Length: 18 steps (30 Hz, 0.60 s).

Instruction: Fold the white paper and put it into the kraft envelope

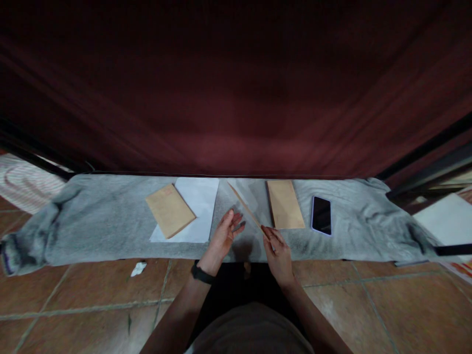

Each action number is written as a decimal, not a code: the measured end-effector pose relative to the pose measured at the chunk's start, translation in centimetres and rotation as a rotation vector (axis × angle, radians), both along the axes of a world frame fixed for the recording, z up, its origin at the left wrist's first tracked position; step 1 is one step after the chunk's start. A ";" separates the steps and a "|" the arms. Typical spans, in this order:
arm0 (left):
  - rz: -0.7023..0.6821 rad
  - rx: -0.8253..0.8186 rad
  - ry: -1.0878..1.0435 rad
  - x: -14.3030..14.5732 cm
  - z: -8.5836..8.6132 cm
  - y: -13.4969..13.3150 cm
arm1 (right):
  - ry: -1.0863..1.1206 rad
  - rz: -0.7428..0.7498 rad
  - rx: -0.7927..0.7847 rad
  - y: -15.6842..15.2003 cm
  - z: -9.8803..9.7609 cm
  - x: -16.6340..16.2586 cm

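Observation:
Between the fingers of my right hand [276, 246] is a brown paper envelope [244, 204], seen nearly edge-on and tilted up to the left. My left hand [225, 233] hovers just left of it, fingers apart, holding nothing. To the left, several brown envelopes [170, 210] appear to lie in a pile, partly over white paper [201, 196]. A thicker stack of brown envelopes [285, 204] rests to the right of the held one.
A phone [321, 216] with a purple edge lies right of the stack. Grey cloth [110, 216] covers the narrow surface. Behind it rises a dark red panel [236, 113]. A crumpled white scrap [138, 269] is on the tiled floor [92, 287].

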<state>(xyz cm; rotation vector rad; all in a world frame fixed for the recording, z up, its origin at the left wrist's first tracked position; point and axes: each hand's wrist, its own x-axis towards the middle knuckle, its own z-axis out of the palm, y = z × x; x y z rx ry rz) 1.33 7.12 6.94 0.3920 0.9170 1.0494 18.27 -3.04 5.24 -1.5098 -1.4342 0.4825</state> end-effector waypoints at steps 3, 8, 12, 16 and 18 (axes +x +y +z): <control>-0.020 0.043 -0.110 0.2 1.2 0.1 | -0.337 0.029 0.078 -0.5 0.1 -0.5; 0.051 0.020 -0.022 -0.1 0.7 1.0 | -0.608 0.089 0.083 -1.3 -1.1 -1.4; 0.101 -0.063 0.126 -0.5 -1.0 1.6 | -0.656 0.146 0.039 -1.7 -2.4 -1.8; 0.090 -0.060 0.226 -0.4 -2.6 1.8 | -0.701 0.176 0.013 -1.9 -3.6 -2.2; 0.100 -0.060 0.280 -0.3 -3.3 1.9 | -0.712 0.186 0.002 -2.0 -4.1 -2.5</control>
